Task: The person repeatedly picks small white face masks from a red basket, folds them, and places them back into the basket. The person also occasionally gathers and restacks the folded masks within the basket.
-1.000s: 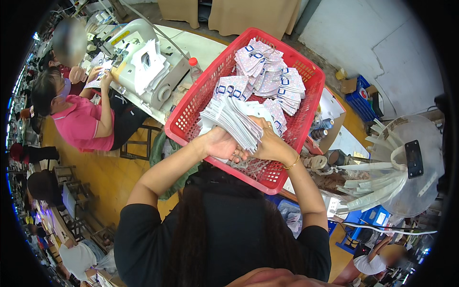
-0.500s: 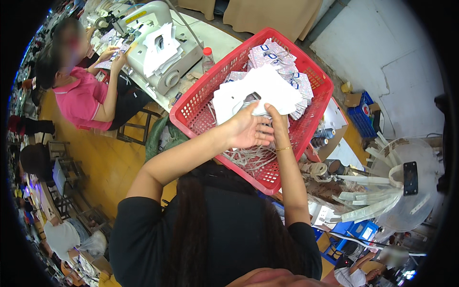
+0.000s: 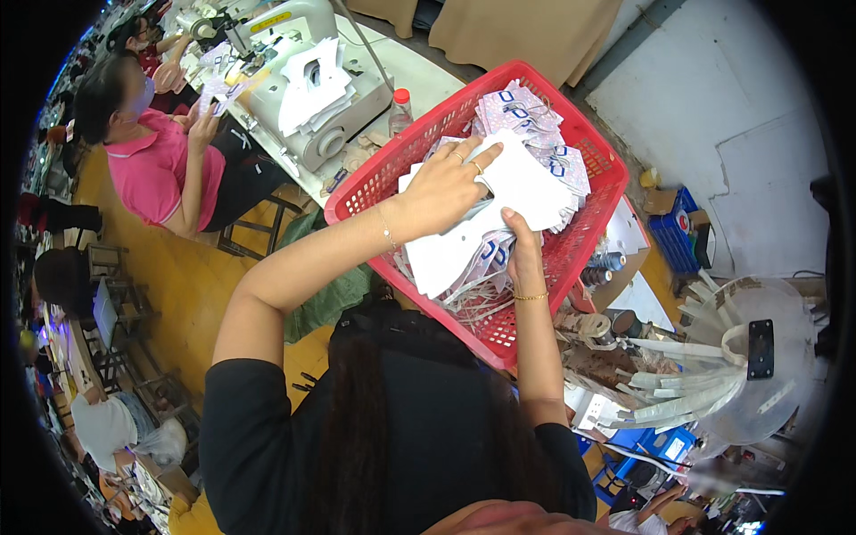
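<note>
White paper cards [image 3: 513, 192], flat, pressed between both hands in red plastic mesh basket [image 3: 588, 241].

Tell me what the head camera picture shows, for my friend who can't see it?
A person's left hand and right hand grip a stack of white cards over a red basket full of more printed cards. Nearby, another person in a pink shirt sits at a sewing machine.

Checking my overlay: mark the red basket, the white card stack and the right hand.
red basket [image 3: 374, 192]: head view, left rim.
white card stack [image 3: 526, 183]: head view, top sheet.
right hand [image 3: 524, 254]: head view, back of hand.
</note>
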{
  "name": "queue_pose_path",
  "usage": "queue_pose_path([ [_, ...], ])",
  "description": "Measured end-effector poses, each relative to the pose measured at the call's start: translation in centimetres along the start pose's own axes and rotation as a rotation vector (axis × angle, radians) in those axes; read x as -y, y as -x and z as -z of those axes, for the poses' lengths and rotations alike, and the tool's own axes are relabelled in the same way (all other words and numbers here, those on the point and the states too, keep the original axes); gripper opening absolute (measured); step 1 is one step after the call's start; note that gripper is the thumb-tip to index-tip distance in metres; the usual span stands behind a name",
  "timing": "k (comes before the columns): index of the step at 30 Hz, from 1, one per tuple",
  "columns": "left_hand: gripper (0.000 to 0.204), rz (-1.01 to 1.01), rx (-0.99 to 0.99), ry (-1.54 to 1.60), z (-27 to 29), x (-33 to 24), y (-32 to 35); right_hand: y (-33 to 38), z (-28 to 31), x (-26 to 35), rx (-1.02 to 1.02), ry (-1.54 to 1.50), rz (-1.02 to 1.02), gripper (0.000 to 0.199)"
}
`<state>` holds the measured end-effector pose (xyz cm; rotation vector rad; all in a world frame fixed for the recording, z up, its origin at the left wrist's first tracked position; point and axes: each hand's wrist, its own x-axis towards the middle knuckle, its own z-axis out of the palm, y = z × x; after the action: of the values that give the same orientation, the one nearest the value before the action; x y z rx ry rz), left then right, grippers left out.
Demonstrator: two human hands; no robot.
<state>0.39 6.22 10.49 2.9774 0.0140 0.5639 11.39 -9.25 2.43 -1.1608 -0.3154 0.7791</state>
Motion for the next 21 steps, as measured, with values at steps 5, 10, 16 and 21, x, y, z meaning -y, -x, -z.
queue_pose_path([
  [5,0.016,-0.017,-0.041,0.006,-1.7,0.2,0.1,0.2,-0.3,0.8,0.019,-0.032,-0.061,0.055],
  [10,0.013,-0.027,-0.034,0.077,-4.3,1.0,0.2,0.2,-0.3,0.5,0.045,0.077,-0.028,0.053],
  [16,0.007,0.127,0.297,0.565,-9.5,6.1,1.5,-3.3,-0.2,-2.3,0.149,0.321,-0.275,0.051],
  [21,0.012,0.132,0.501,0.557,-13.1,8.1,4.7,-4.0,0.0,-6.5,0.233,0.509,-0.403,0.058],
])
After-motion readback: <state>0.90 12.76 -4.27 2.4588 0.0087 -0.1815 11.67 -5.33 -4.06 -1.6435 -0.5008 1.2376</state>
